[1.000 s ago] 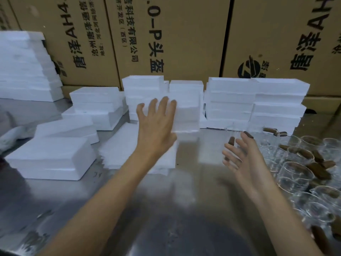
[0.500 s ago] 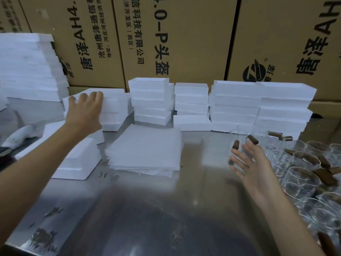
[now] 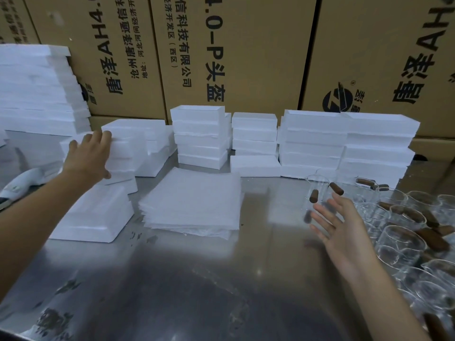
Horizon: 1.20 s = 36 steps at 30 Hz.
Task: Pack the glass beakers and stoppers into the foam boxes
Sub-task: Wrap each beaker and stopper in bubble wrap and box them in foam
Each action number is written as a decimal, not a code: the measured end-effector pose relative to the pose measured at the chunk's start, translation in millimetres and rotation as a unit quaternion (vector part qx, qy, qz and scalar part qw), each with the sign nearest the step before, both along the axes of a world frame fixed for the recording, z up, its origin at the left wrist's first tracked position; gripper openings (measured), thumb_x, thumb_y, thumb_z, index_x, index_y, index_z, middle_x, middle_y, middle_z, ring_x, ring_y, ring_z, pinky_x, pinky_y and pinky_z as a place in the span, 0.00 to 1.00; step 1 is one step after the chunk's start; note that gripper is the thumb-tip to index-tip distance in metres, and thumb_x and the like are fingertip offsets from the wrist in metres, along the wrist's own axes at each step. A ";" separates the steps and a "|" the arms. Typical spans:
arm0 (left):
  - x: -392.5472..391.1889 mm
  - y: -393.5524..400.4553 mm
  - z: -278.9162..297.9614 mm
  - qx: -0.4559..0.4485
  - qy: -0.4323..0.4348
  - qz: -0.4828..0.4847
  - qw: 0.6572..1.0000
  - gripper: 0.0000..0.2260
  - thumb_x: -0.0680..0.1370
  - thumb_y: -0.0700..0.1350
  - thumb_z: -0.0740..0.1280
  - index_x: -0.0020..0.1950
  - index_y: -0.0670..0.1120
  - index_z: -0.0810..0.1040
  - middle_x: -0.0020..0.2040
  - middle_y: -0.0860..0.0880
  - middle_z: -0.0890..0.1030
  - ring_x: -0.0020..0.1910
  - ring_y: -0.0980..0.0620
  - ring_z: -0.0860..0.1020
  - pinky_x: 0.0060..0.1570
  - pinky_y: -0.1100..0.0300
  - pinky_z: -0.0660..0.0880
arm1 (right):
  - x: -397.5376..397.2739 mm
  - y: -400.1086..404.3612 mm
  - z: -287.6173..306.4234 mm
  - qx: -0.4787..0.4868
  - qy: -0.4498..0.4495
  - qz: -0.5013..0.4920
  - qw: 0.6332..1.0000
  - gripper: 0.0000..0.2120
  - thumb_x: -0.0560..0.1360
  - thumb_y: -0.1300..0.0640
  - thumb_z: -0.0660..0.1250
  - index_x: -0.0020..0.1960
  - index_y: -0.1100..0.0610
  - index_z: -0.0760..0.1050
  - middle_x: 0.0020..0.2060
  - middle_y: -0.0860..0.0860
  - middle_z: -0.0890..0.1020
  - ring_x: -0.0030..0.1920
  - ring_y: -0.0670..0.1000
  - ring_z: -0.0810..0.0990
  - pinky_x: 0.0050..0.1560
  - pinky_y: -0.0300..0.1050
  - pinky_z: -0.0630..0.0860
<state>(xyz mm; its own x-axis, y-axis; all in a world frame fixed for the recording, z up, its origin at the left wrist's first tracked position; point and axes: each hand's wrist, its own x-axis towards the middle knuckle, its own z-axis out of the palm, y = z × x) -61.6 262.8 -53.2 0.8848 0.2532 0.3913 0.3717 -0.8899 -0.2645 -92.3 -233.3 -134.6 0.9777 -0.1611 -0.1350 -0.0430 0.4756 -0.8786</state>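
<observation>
My left hand (image 3: 88,156) reaches to a stack of white foam boxes (image 3: 128,146) at the left. Its fingers lie over the top edge and its thumb presses the side lower down, so it grips the top boxes. My right hand (image 3: 337,225) hovers open with spread fingers above the steel table (image 3: 197,279), holding nothing. Just beyond its fingertips stands a clear glass beaker (image 3: 317,185), with brown stoppers (image 3: 336,188) beside it. Several more glass beakers (image 3: 401,242) and stoppers (image 3: 433,238) crowd the right edge of the table.
A pile of thin white foam sheets (image 3: 192,200) lies mid-table. More foam box stacks (image 3: 344,141) line the back, in front of tall cardboard cartons (image 3: 234,57). A low foam box (image 3: 96,215) sits near left, next to a white tool (image 3: 22,185).
My left hand swung from the centre stack over to the left stack and now closes on its top boxes. My right hand stayed open beside the beakers.
</observation>
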 end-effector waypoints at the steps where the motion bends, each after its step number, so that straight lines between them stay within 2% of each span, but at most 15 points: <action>1: -0.5 1.2 0.0 0.001 -0.001 -0.004 1.000 0.40 0.58 0.43 0.85 0.60 0.38 0.65 0.56 0.37 0.72 0.55 0.36 0.73 0.52 0.38 0.72 | 0.1 0.3 0.0 0.000 0.000 0.000 1.000 0.12 0.77 0.46 0.66 0.58 0.50 0.76 0.60 0.55 0.81 0.60 0.52 0.81 0.52 0.46 0.75; 5: -2.2 5.6 -1.2 0.021 -0.008 -0.019 1.000 0.37 0.58 0.39 0.84 0.58 0.38 0.66 0.53 0.37 0.72 0.50 0.36 0.73 0.45 0.40 0.73 | 0.3 0.6 -0.7 -0.001 0.000 -0.001 1.000 0.13 0.78 0.46 0.65 0.59 0.50 0.75 0.60 0.55 0.81 0.57 0.52 0.81 0.55 0.46 0.75; 8: -1.0 5.7 -4.6 0.006 -0.005 -0.021 1.000 0.37 0.59 0.37 0.83 0.60 0.36 0.66 0.55 0.35 0.72 0.52 0.34 0.72 0.45 0.40 0.73 | 0.8 1.4 -0.6 -0.002 -0.001 -0.004 1.000 0.13 0.78 0.47 0.65 0.60 0.51 0.76 0.61 0.56 0.81 0.57 0.52 0.81 0.58 0.48 0.75; 11: 1.5 1.8 -6.4 -0.008 -0.015 -0.009 1.000 0.36 0.61 0.36 0.81 0.63 0.36 0.66 0.56 0.36 0.71 0.54 0.35 0.71 0.47 0.40 0.72 | 1.2 1.2 -0.9 -0.003 -0.002 -0.004 1.000 0.14 0.79 0.47 0.65 0.62 0.51 0.75 0.62 0.56 0.81 0.57 0.52 0.80 0.61 0.49 0.74; 13: 2.9 -1.9 -6.3 0.001 -0.028 0.007 1.000 0.36 0.63 0.34 0.77 0.66 0.38 0.64 0.57 0.37 0.71 0.55 0.36 0.70 0.50 0.40 0.72 | 1.4 0.8 -0.9 -0.001 0.000 -0.002 1.000 0.14 0.78 0.47 0.65 0.62 0.51 0.76 0.61 0.56 0.81 0.57 0.52 0.80 0.60 0.49 0.74; 17: 7.0 -11.9 -5.5 0.011 -0.013 0.009 1.000 0.44 0.65 0.38 0.73 0.76 0.42 0.55 0.66 0.38 0.66 0.65 0.37 0.65 0.59 0.39 0.68 | 2.0 0.8 -1.1 0.000 0.007 0.005 1.000 0.15 0.78 0.46 0.66 0.61 0.52 0.75 0.61 0.55 0.81 0.57 0.52 0.80 0.57 0.47 0.75; 20: 9.6 -25.6 -5.2 0.015 -0.009 -0.007 1.000 0.48 0.66 0.41 0.74 0.79 0.43 0.50 0.72 0.38 0.61 0.71 0.36 0.59 0.67 0.39 0.63 | 1.3 0.8 -1.6 -0.002 0.013 0.006 1.000 0.16 0.77 0.46 0.66 0.62 0.53 0.75 0.61 0.55 0.81 0.57 0.51 0.81 0.57 0.47 0.75; 24: 14.5 -61.6 -1.1 0.017 -0.030 -0.054 0.998 0.45 0.69 0.42 0.73 0.80 0.41 0.51 0.76 0.36 0.57 0.75 0.35 0.54 0.71 0.40 0.59 | 0.8 0.6 -3.9 -0.011 0.022 0.003 1.000 0.17 0.77 0.47 0.66 0.63 0.53 0.76 0.60 0.55 0.81 0.60 0.52 0.80 0.58 0.47 0.75; 27: 23.7 -101.9 -4.4 0.002 -0.038 -0.145 0.989 0.40 0.73 0.46 0.70 0.80 0.42 0.53 0.78 0.38 0.56 0.77 0.36 0.52 0.73 0.43 0.56 | 1.7 4.3 -7.3 -0.023 0.028 -0.001 0.999 0.10 0.79 0.49 0.65 0.56 0.52 0.77 0.60 0.57 0.80 0.62 0.55 0.79 0.60 0.49 0.74; 29: 32.9 -132.2 -12.5 -0.028 -0.027 -0.217 0.975 0.38 0.74 0.46 0.70 0.79 0.43 0.55 0.78 0.38 0.56 0.77 0.38 0.53 0.73 0.43 0.57 | 4.3 7.6 -10.5 -0.034 0.031 -0.008 0.999 0.05 0.79 0.52 0.65 0.51 0.53 0.77 0.57 0.59 0.80 0.58 0.56 0.79 0.59 0.49 0.75; 31: 46.9 -161.5 -23.5 -0.055 0.000 -0.262 0.963 0.36 0.76 0.49 0.69 0.79 0.45 0.56 0.78 0.40 0.55 0.77 0.40 0.53 0.73 0.44 0.58 | 9.3 10.5 -14.0 -0.044 0.030 -0.021 0.998 0.03 0.78 0.54 0.67 0.50 0.54 0.76 0.53 0.59 0.80 0.53 0.55 0.79 0.57 0.49 0.76; 36: 97.3 -221.9 -42.5 -0.154 0.051 -0.286 0.944 0.32 0.79 0.54 0.66 0.78 0.47 0.58 0.79 0.43 0.55 0.77 0.42 0.54 0.72 0.46 0.57 | 30.1 11.7 -26.2 -0.113 0.002 -0.051 0.992 0.08 0.76 0.57 0.69 0.53 0.59 0.78 0.44 0.55 0.80 0.43 0.49 0.80 0.47 0.44 0.79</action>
